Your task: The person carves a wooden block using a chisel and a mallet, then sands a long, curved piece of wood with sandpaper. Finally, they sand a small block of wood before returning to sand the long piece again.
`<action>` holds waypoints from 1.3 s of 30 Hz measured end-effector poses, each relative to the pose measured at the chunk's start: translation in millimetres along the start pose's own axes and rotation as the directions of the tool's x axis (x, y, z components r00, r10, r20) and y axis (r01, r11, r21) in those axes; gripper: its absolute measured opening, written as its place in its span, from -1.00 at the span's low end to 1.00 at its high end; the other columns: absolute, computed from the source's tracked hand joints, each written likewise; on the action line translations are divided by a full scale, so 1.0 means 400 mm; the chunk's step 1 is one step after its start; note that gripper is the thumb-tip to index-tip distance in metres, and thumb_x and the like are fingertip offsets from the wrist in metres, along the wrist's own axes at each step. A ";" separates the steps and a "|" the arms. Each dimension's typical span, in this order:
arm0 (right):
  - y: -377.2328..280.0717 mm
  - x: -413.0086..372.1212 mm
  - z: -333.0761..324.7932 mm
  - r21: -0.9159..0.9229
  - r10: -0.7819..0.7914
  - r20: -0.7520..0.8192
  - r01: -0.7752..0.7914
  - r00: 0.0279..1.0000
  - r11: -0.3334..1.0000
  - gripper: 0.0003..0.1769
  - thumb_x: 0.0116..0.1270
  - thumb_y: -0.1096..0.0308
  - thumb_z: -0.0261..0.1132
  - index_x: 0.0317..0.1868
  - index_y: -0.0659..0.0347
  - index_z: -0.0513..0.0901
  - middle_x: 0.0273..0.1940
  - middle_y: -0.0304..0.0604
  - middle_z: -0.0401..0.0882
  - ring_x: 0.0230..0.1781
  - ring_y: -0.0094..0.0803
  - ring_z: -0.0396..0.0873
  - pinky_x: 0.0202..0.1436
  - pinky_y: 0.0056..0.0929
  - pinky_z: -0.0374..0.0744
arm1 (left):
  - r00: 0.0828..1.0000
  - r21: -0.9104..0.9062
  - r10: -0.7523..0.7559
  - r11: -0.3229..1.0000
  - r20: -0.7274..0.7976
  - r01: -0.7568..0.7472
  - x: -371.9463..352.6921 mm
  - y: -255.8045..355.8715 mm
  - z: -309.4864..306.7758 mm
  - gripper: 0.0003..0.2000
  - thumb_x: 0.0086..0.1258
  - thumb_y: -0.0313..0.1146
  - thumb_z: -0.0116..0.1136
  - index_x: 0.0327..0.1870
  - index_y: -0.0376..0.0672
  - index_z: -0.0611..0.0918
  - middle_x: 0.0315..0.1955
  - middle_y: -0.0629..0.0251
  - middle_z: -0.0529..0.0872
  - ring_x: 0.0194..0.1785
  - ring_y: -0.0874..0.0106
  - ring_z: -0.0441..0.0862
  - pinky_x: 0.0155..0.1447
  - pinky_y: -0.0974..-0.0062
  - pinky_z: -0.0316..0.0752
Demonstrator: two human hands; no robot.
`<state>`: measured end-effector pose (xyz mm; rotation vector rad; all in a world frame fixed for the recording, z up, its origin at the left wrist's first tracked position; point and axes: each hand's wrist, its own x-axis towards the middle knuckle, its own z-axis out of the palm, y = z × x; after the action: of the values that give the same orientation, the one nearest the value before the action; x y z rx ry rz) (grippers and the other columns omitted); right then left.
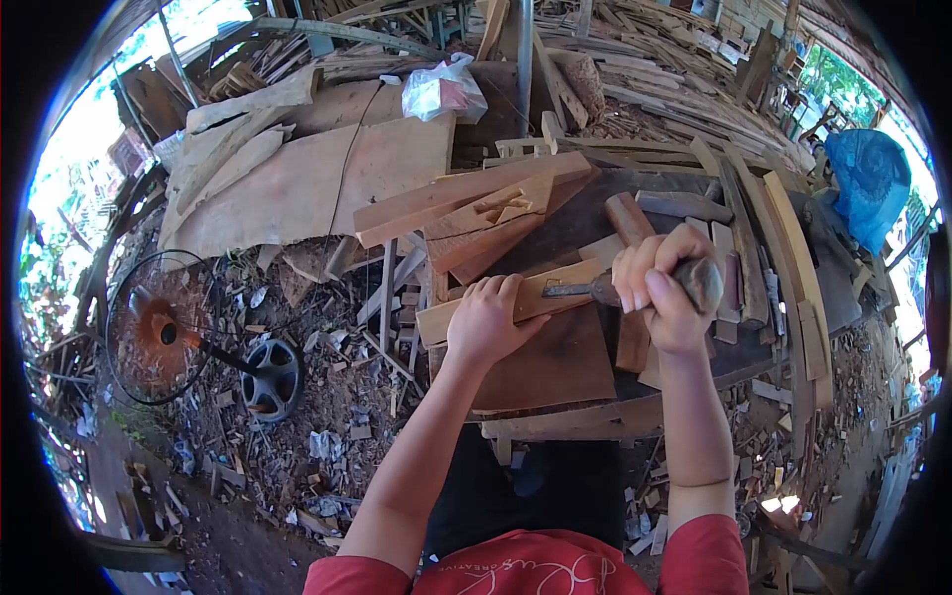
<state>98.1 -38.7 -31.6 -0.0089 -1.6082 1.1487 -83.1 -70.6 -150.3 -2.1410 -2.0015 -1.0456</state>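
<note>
My left hand point(488, 319) is closed over the near end of a pale wooden strip point(436, 322), thumb along its near side. In my right hand point(662, 278) is a chisel, its rounded wooden handle end point(704, 286) poking out of the fist. The chisel's flat metal blade point(567, 291) points left and overlaps the strip's upper face, just right of my left fingers. A reddish-brown wooden bar point(633, 342) lies below my right hand. Behind my left hand, a wooden piece with a carved-out slot point(496, 213) rests on the stack.
The workbench point(555, 372) stands right before my legs. Long planks point(793, 263) line its right side. A wide wooden slab point(387, 169) lies at the back left, with a white plastic bag point(444, 89) nearby. A handwheel point(273, 380) stands left over scrap-strewn ground.
</note>
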 end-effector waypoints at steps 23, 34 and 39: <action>0.002 -0.033 0.037 0.009 -0.181 0.053 0.181 0.982 0.984 -0.83 0.03 0.65 0.12 -0.46 0.23 0.31 -0.64 -0.21 0.37 -0.70 -0.51 0.34 -0.61 -0.55 0.33 | 1.000 -0.016 -0.002 1.000 0.013 0.002 0.000 -0.006 -0.001 -0.43 0.03 0.05 0.27 -0.05 -0.22 0.53 -0.11 0.07 0.59 0.04 0.13 0.50 0.14 0.30 0.39; 0.004 -0.042 0.038 -0.014 -0.218 0.079 0.219 0.973 0.976 -0.84 0.06 0.61 0.14 -0.43 0.22 0.32 -0.62 -0.21 0.40 -0.69 -0.51 0.36 -0.61 -0.56 0.33 | 1.000 -0.013 0.006 1.000 0.024 -0.006 0.002 -0.007 -0.007 -0.43 0.03 0.04 0.28 -0.06 -0.23 0.52 -0.14 0.09 0.60 0.00 0.16 0.53 0.11 0.30 0.41; 0.002 -0.038 0.039 -0.019 -0.237 0.091 0.240 0.967 0.971 -0.84 0.07 0.61 0.14 -0.43 0.22 0.32 -0.62 -0.21 0.40 -0.71 -0.51 0.34 -0.62 -0.55 0.32 | 0.999 -0.002 0.037 0.999 -0.013 -0.037 0.000 -0.010 0.001 -0.43 0.02 0.04 0.29 -0.06 -0.23 0.52 -0.16 0.09 0.60 -0.01 0.16 0.53 0.11 0.30 0.41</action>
<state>91.8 -56.6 -42.3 0.2133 -1.6537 0.9492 -86.4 -69.7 -152.2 -2.1578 -1.9475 -1.0545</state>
